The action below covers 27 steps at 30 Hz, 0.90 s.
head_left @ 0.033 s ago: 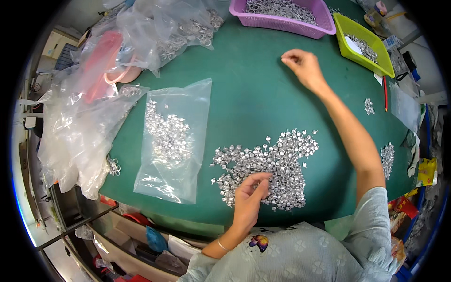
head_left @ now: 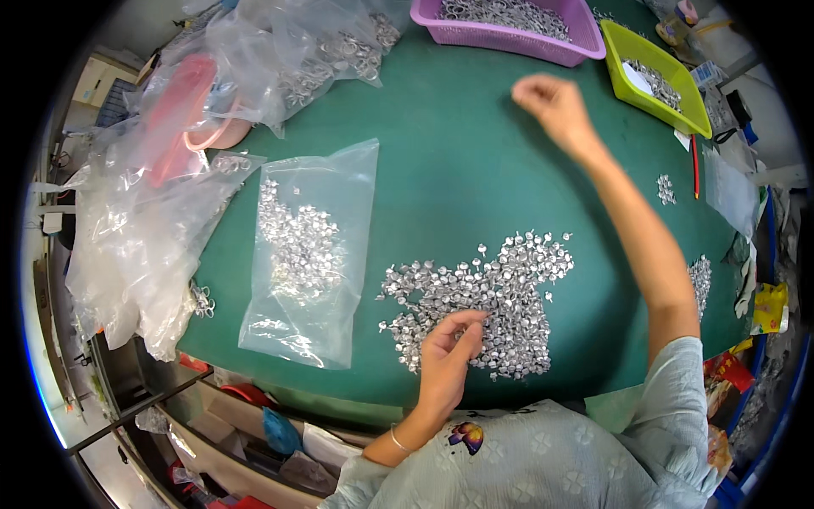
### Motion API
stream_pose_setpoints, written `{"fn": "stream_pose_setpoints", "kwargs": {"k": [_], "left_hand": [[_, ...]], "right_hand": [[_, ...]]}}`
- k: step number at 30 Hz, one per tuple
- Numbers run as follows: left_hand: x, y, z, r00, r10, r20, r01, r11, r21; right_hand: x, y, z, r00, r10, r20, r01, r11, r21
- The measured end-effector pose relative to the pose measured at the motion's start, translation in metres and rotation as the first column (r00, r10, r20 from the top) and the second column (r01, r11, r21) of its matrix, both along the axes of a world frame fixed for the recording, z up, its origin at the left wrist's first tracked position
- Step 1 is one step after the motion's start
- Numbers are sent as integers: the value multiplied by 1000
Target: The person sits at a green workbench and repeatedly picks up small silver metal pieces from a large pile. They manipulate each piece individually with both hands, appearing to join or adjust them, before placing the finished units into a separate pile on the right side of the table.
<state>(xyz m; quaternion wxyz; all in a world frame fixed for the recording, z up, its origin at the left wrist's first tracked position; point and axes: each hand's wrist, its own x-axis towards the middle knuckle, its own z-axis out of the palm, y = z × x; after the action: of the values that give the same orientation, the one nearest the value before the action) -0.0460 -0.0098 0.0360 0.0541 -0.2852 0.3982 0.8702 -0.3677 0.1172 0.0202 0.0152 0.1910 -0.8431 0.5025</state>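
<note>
A spread pile of small shiny silver metal pieces with round heads [head_left: 517, 280] lies on the green tabletop in front of me. Over its near edge is my left hand [head_left: 449, 352], thumb and forefinger brought together; whatever is between them is too small to make out. My right hand [head_left: 555, 110] is stretched far forward above the table, its fingers curled in and slightly blurred, so their contents cannot be seen. Left of the pile, a clear plastic bag [head_left: 339, 331] lies flat with more silver pieces [head_left: 305, 246] inside.
A purple basket [head_left: 509, 49] and a lime-green basket [head_left: 644, 100] of metal parts stand at the back. Large clear bags [head_left: 136, 246] crowd the left side. Small heaps [head_left: 666, 190] and a red pencil [head_left: 695, 165] lie right. An open drawer [head_left: 246, 433] is below the table edge.
My right hand has moved slightly forward and to the right, away from me. My left hand stays over the pile in nearly the same pose.
</note>
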Motion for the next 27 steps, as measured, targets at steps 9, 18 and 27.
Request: {"fn": "stream_pose_setpoints", "kwargs": {"k": [9,18,27], "left_hand": [[-7,4,-3,998,-32,-45,31,999,-31],[-1,12,-5,994,-94,-51,92,995,-41],[2,27,4,985,-114,-131,98,988,-118]], "right_hand": [[0,47,49,994,63,91,-51,990,-129],[166,84,11,981,186,-58,-144,895,423],[213,83,14,777,75,625,289,840,-459]]}}
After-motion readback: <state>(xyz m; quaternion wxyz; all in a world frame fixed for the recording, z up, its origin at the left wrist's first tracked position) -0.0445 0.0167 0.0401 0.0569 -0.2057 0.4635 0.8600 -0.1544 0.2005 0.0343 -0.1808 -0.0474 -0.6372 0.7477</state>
